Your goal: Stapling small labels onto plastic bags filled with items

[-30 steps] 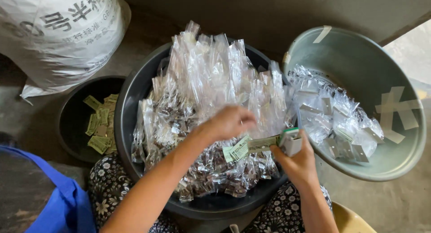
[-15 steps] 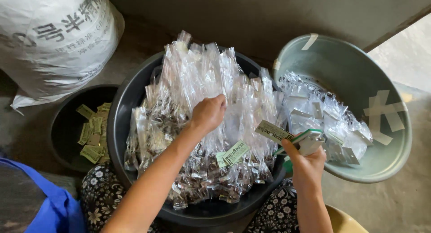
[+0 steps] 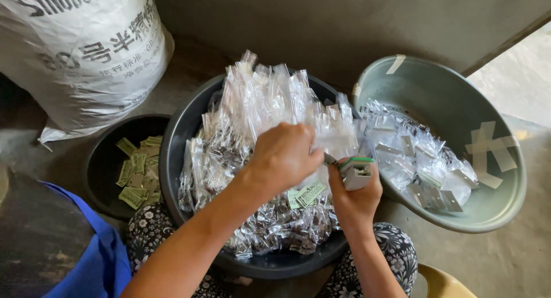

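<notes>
A small grey-and-green stapler (image 3: 357, 173) is clamped in the right hand (image 3: 354, 196), just beside the left hand (image 3: 285, 154), whose fingers are closed on a clear plastic packet (image 3: 336, 140) at the stapler's mouth. Both are held over a dark basin (image 3: 178, 137) heaped with clear packets (image 3: 258, 108) — the seam itself is hidden by the left knuckles. A grey-green basin (image 3: 493, 212) of packets is set to the right, a black tub (image 3: 97, 166) of green labels (image 3: 136, 172) to the left, a white sack (image 3: 86, 51) behind.

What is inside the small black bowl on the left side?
The small black bowl holds a loose pile of green paper slips. The big dark basin covers its right edge, so any slips lying there cannot be seen.
</notes>
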